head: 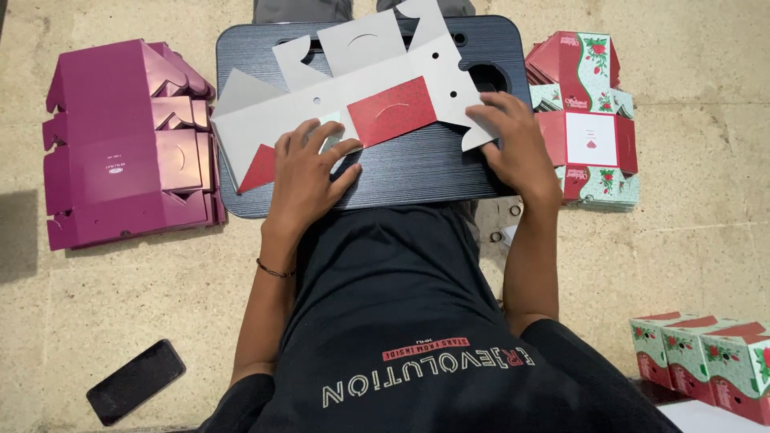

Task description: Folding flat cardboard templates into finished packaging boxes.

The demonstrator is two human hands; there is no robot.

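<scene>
Cardboard blank (377, 100): flat, die-cut, grey inside face up with red printed flaps showing, lying across the dark lap desk (417, 172) that sits over the person's knees. Left hand (309, 164) rests on the near left part, fingers spread, palm pressing the sheet down. Right hand (513, 136) lies flat on the right end flap, fingers together, pinching nothing.

Judgement: thin card, light, stiff along panels but ready to bend at the score lines; smooth, so it may slide on the desk. Edges and tabs crease or tear if pulled hard. Best held by the broad panels, thumbs near a fold.

Purple stack of blanks (128, 144) on the floor at left; red-and-green flowered stack (589, 120) at right; folded boxes (714, 353) at lower right; phone (135, 381) at lower left.
</scene>
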